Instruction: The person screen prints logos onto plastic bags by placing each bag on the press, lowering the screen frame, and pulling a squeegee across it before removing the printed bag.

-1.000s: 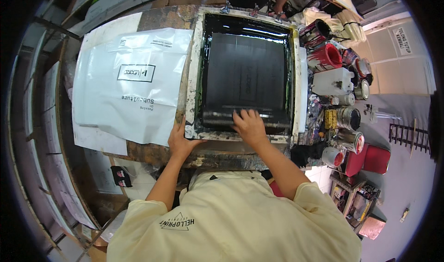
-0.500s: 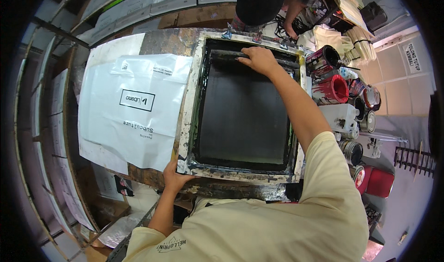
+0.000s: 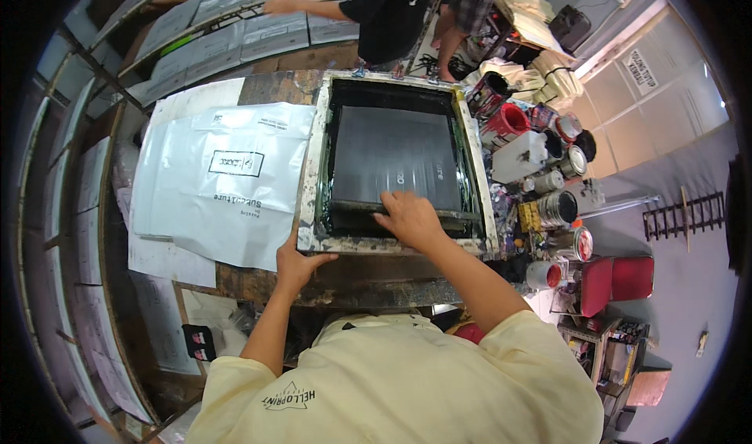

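Observation:
A screen printing frame (image 3: 313,185) with pale, ink-stained edges lies on the worktable in front of me. Its dark mesh (image 3: 376,142) is smeared with black ink, and faint pale lettering shows through it. My right hand (image 3: 413,220) is closed over a dark squeegee (image 3: 354,208), which lies across the mesh near the frame's near side. At the near left corner, my left hand (image 3: 295,267) holds the frame, thumb along the near edge and a finger up the side. Left of the frame lies a white plastic mailer (image 3: 270,162) with black print.
Ink cans and tubs, among them a red one (image 3: 509,120) and a white jug (image 3: 520,155), crowd the right side. Racks with white packages (image 3: 274,36) stand at left and back. A co-worker's arm (image 3: 309,7) reaches out beyond the table. Red chairs (image 3: 631,278) stand at right.
My right hand has drawn the squeegee from the far side of the screen to the near side. Pale lettering now shows in the mesh. My left hand stays at the corner.

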